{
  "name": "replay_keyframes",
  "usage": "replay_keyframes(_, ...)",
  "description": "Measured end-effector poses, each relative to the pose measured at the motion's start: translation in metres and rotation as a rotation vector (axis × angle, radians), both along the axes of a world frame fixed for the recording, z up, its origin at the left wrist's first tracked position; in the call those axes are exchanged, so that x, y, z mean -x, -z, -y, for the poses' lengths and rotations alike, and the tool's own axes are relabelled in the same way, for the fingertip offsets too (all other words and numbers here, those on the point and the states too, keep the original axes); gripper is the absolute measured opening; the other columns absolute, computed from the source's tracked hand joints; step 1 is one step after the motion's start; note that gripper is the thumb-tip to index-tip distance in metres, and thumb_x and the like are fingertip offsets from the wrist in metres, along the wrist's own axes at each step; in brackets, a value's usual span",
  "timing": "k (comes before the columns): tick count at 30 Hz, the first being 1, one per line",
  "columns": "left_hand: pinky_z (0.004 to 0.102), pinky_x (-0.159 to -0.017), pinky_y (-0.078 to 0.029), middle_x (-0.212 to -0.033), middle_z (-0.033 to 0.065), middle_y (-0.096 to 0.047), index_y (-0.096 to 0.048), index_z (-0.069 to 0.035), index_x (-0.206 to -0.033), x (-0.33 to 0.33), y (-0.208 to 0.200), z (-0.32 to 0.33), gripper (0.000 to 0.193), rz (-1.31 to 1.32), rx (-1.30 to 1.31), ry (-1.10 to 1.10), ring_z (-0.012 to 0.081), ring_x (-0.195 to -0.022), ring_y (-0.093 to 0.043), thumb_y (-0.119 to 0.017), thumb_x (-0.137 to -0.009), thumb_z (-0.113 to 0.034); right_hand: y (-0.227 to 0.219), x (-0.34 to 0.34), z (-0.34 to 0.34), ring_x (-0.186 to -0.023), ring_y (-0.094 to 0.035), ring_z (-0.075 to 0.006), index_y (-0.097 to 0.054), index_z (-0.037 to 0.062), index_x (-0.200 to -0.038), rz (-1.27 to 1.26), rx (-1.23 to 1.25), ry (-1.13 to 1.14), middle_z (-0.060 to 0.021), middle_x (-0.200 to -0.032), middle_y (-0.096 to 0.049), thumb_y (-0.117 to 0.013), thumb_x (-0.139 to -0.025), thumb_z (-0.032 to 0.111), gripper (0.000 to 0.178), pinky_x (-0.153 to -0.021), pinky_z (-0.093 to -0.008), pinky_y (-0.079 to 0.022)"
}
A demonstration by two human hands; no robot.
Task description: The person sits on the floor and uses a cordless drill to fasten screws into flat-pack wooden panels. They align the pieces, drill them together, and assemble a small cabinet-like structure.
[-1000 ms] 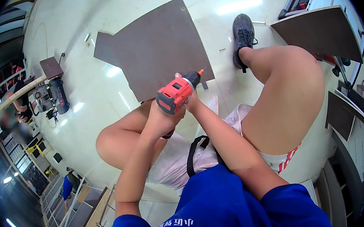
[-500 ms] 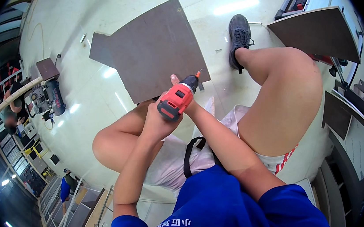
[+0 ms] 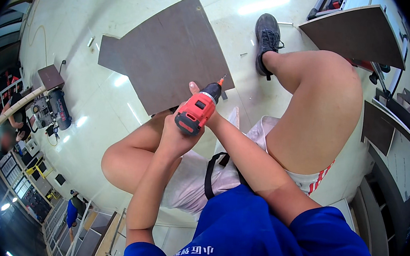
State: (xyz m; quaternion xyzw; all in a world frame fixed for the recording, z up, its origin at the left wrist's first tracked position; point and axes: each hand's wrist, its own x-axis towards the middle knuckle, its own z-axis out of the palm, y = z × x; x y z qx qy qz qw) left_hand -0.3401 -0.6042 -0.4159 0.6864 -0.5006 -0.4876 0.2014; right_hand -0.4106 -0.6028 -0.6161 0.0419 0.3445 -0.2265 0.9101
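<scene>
A red and black cordless drill (image 3: 197,111) is between my hands, its bit pointing up and to the right over the near right corner of a dark brown panel (image 3: 168,54). My left hand (image 3: 175,137) closes round the drill's rear left side. From the right, my right hand (image 3: 211,121) reaches in against the tool, and most of its fingers are hidden beneath the body. One fingertip shows left of the chuck; which hand it belongs to I cannot tell. The panel's near edge is close to my left knee.
My black shoe (image 3: 269,40) stands right of the panel. Another brown panel (image 3: 359,37) leans at upper right, with curved boards (image 3: 389,132) below it. An air compressor (image 3: 59,108) sits at left. Two people are in the left background, one in blue (image 3: 74,209). Small scraps lie on the floor.
The whole view has shifted slightly, with the scene a little further left and up. My hands keep the same hold on the drill.
</scene>
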Motion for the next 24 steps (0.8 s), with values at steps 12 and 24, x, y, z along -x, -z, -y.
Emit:
replay_keyframes(12,0.0319,-0.066,-0.052,-0.078,0.0087,-0.066,-0.064,-0.002,-0.093,0.007,-0.005,0.003,0.012,0.08,0.074,-0.009,0.0201,-0.068,-0.065,-0.067,-0.082,-0.004,-0.014,0.004,0.006,-0.065,-0.045,-0.0041,-0.049,0.0184,-0.078,-0.019,0.07,0.005,0.009,-0.071,-0.044,-0.056,-0.103,0.04,0.034,-0.061,-0.0264,-0.04)
replay_keyframes(24,0.0306,-0.066,-0.052,-0.08,0.0067,-0.065,-0.065,-0.002,-0.097,0.0,0.005,-0.004,0.017,0.027,0.019,0.008,0.0163,-0.069,-0.063,-0.063,-0.08,0.001,-0.023,0.007,0.01,-0.063,-0.049,-0.0037,-0.052,0.0195,-0.078,-0.109,0.102,0.005,0.009,-0.069,-0.048,-0.061,-0.101,0.04,0.032,-0.057,-0.0265,-0.041)
